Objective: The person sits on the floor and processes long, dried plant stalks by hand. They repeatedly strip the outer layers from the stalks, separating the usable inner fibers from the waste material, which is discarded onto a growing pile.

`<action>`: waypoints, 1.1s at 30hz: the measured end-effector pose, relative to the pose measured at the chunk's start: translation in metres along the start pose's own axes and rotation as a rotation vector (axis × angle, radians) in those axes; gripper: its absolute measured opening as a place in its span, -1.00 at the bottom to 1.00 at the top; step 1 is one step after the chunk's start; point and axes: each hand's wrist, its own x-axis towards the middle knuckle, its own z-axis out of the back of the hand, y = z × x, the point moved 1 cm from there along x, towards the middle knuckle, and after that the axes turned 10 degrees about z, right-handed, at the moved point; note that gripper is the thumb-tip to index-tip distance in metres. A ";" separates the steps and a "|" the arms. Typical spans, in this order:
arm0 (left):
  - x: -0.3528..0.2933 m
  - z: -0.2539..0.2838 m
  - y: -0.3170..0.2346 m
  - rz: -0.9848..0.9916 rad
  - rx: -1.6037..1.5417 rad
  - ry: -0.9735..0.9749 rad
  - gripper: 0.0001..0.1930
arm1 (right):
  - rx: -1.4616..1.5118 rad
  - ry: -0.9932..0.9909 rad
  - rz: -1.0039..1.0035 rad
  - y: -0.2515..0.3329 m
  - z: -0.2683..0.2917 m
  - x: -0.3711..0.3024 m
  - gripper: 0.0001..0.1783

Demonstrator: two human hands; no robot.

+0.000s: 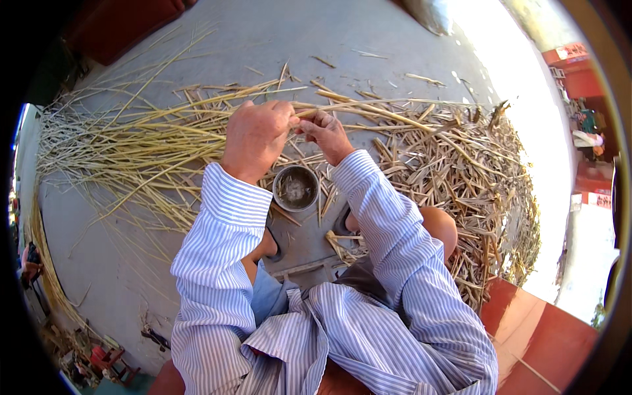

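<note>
Both hands are raised close together above the floor, fingers pinched at one spot. My left hand [257,139] is closed around a long dry plant stalk [388,116], which runs off to the right past the other hand. My right hand [331,137] pinches with thumb and forefinger just beside the left fingertips, on the same stalk; the exact grip point is partly hidden by the fingers. Below and between my wrists stands a small round metal bowl [296,188], with something pale and wet-looking inside.
Thin yellow-green stalks [151,141] spread over the floor at left. A heap of dry brown husks and stalk pieces [487,178] lies at right. My feet and knees flank the bowl. Red tiles [526,329] edge the lower right; a red object [122,26] stands at far left.
</note>
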 end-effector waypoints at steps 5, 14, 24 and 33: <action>0.015 0.009 -0.003 -0.007 -0.031 -0.080 -0.87 | 0.443 0.053 0.150 0.127 0.000 -0.022 -0.61; 0.022 0.003 -0.036 -0.046 0.014 -0.122 -0.83 | 0.224 -0.295 0.167 0.153 0.003 -0.038 -0.76; 0.021 0.030 0.005 0.038 0.083 -0.073 -0.85 | 0.321 -0.605 0.374 0.194 0.118 -0.029 -0.78; 0.044 -0.011 -0.062 -0.019 -0.226 -0.125 -0.81 | 0.447 -0.470 0.357 0.203 0.113 -0.051 -0.77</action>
